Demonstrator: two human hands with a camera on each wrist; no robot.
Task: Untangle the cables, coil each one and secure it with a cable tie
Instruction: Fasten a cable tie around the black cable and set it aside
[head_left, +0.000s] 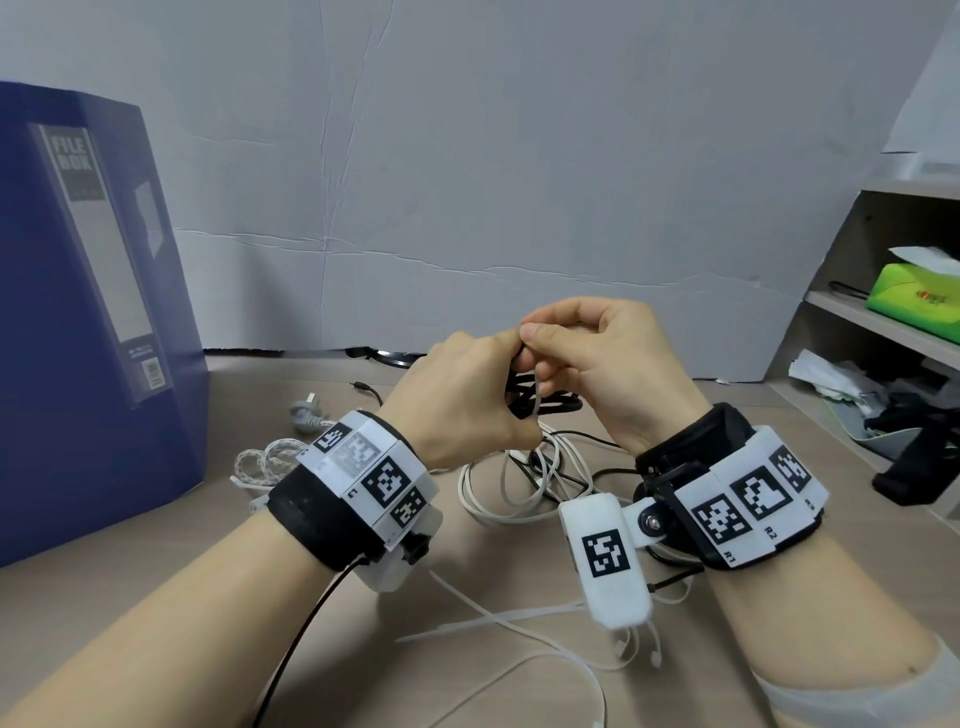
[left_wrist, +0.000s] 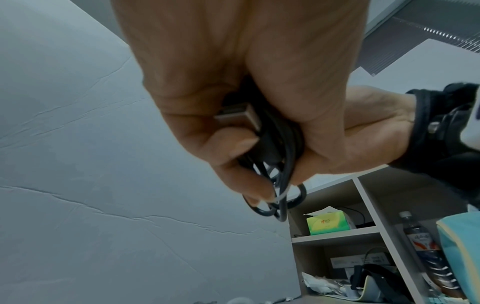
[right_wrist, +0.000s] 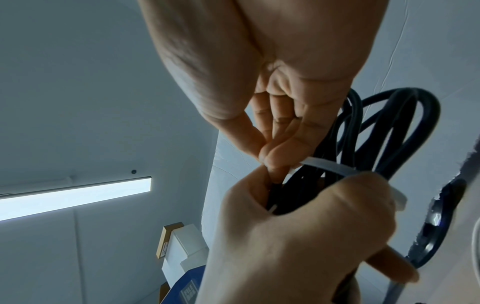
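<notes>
Loose cable ties (head_left: 519, 621): white, lying crossed on the desk (head_left: 363, 675) at its near edge, between the two forearms.
White cables (head_left: 519, 483): a loose tangle on the desk just beyond the ties, under the raised hands, with thin black leads running through it.
Braided cable (head_left: 262, 462): a pale coil on the desk to the left, just behind the left wrist, near the foot of the file box.
Grey plug (head_left: 306, 415): on the desk beyond the braided cable, towards the far left.
Left hand (head_left: 460, 402): raised above the desk, fingers curled tight round the coiled black cable (head_left: 550, 402); the left wrist view shows a metal USB plug (left_wrist: 239, 117) pressed against the bundle inside the fist.
Right hand (head_left: 608, 364): raised, touching the left hand, thumb and fingertips pinching the white cable tie (right_wrist: 335, 167) at the top of the bundle.
Cable tie: passes over the black loops and the left hand's knuckles; whether it is locked cannot be told.
File box (head_left: 88, 291): blue, upright at the desk's far left.
Shelf unit (head_left: 852, 306): at the desk's right edge, holding a green tissue box (head_left: 917, 296).
</notes>
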